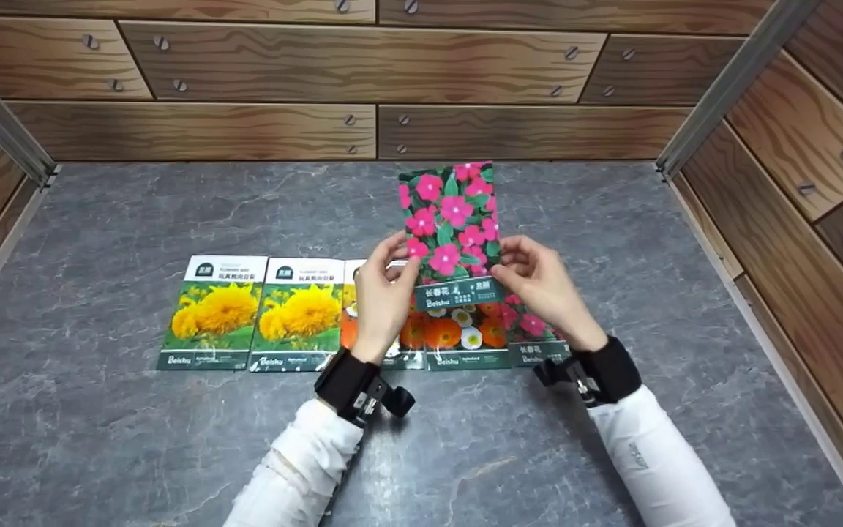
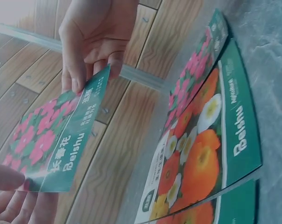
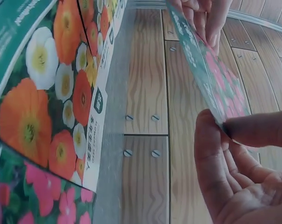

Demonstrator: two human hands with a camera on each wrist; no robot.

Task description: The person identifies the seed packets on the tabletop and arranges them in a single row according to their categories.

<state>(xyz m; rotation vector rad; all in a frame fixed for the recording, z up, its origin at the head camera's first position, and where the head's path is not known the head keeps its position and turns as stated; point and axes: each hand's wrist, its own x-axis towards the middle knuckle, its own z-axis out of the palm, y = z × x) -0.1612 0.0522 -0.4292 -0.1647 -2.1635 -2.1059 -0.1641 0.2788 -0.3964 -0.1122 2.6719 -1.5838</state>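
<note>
A seed packet with pink flowers (image 1: pixel 455 212) is held up above the table between both hands. My left hand (image 1: pixel 385 296) pinches its lower left edge between thumb and fingers. The lower right edge is pinched by my right hand (image 1: pixel 549 289). Below, in a row on the table, lie two yellow-flower packets (image 1: pixel 213 315), two orange-and-white-flower packets (image 1: pixel 465 333) and another pink-flower packet (image 1: pixel 531 326). The hands and the raised packet partly cover the right part of the row. In the right wrist view, thumb and fingertips (image 3: pixel 238 128) grip a corner of the raised packet.
The grey marbled tabletop (image 1: pixel 99 439) lies under the row. Wood-patterned panels (image 1: pixel 363 62) stand at the back and on both sides, with metal strips (image 1: pixel 740 80) at the corners. Each wrist carries a black strap (image 1: pixel 348 384) with a small camera mount.
</note>
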